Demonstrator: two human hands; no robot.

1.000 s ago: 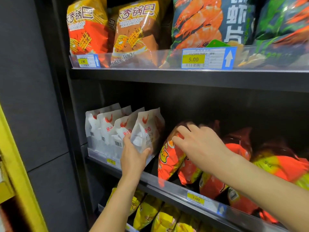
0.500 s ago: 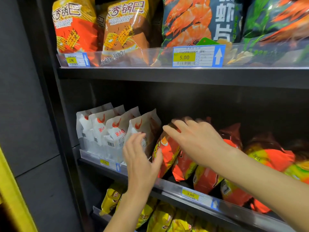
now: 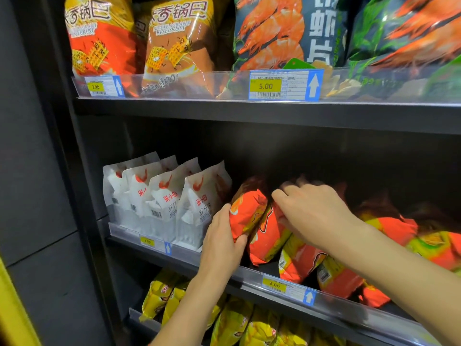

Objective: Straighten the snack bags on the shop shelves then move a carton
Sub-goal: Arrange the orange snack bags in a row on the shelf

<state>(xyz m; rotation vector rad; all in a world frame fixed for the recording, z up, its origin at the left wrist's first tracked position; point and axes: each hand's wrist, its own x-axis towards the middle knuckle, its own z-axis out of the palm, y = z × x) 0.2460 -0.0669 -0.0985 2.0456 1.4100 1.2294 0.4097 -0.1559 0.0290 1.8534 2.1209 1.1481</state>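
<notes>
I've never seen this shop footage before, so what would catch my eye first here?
Probably the two hands on the middle shelf: the left hand grips the leftmost orange snack bag while the right hand reaches over the bags beside it. Next, the row of white bags standing at that shelf's left end, and the 5.00 price tag above.
</notes>
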